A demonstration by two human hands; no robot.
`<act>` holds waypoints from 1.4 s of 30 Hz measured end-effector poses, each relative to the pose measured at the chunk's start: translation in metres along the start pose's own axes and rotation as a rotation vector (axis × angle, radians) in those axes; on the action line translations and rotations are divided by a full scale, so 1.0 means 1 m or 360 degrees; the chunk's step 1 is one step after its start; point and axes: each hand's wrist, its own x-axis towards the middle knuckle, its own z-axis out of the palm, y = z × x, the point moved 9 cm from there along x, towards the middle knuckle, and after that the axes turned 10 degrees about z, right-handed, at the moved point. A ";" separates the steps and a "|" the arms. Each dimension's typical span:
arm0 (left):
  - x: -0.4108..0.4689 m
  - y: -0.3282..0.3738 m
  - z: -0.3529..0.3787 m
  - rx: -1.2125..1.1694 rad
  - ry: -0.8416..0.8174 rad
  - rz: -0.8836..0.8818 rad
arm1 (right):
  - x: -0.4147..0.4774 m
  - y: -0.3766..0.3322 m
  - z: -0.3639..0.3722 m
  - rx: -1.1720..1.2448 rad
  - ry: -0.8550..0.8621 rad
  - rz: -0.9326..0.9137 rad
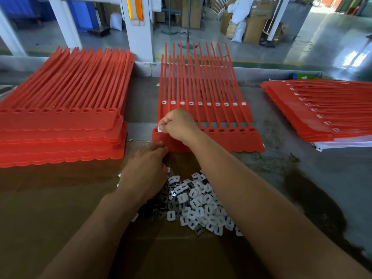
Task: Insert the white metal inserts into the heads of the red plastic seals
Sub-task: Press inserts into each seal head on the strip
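Head view: the right hand pinches one white insert at the leftmost head of the near strip of seals. Seating is the step in hand, the heads visible to its right are unfilled, and the next move likely calls for a square press home, then a fresh piece from the pile. The left hand lies curled at the strip's near edge, its hold impossible to tell. The work sits on cardboard over a stained grey table between left stack and right stack, with cartons and sacks on the floor behind.
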 end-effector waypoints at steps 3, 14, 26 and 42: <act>0.000 -0.001 0.001 0.0010 -0.0010 0.0002 | 0.006 0.003 0.003 -0.0004 0.0014 0.0071; 0.000 0.001 0.001 0.0037 -0.0025 0.0026 | 0.019 0.006 0.016 -0.0208 0.0042 0.0185; 0.000 0.001 0.000 0.0036 -0.0023 0.0037 | 0.012 0.004 0.003 -0.0058 0.0203 0.0182; -0.001 0.001 0.000 0.0047 -0.0024 0.0025 | 0.007 0.005 0.000 0.0014 0.0134 0.0131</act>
